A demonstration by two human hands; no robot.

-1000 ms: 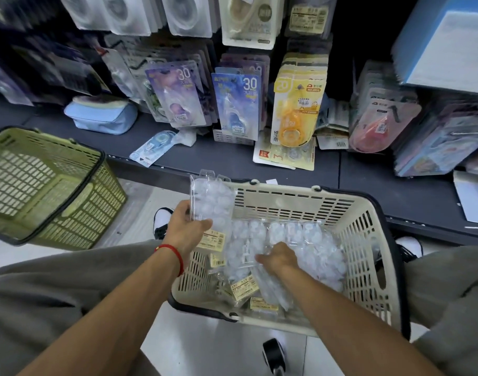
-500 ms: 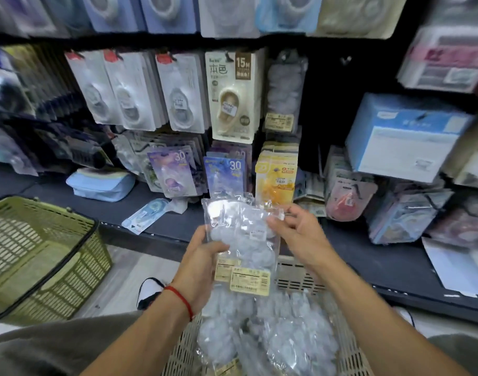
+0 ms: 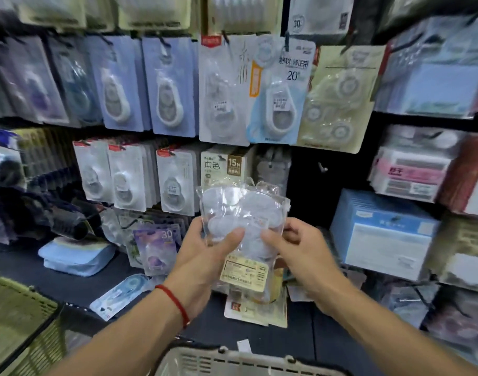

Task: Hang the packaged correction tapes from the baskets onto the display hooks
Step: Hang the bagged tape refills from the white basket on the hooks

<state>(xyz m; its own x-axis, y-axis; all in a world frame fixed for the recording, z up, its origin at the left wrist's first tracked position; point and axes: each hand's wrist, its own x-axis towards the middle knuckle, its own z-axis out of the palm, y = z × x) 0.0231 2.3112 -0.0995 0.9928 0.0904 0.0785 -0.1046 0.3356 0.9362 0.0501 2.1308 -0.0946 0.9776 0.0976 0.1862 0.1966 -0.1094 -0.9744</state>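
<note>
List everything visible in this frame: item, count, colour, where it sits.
clear packs: a few stacked, count unclear, clear with a yellow label, held at centre.
hanging correction tape cards: many, blue, white and beige, on wall hooks.
bare hook: one, right of the beige 15 m card.
blue box: one, right shelf.
light blue pouch: one, left shelf.
green basket: one, lower left.
white basket: one, bottom edge.
left hand: grips the packs, red string on the wrist.
right hand: grips the packs' right edge.

"15M" on beige package (image 3: pixel 227 166)
</note>
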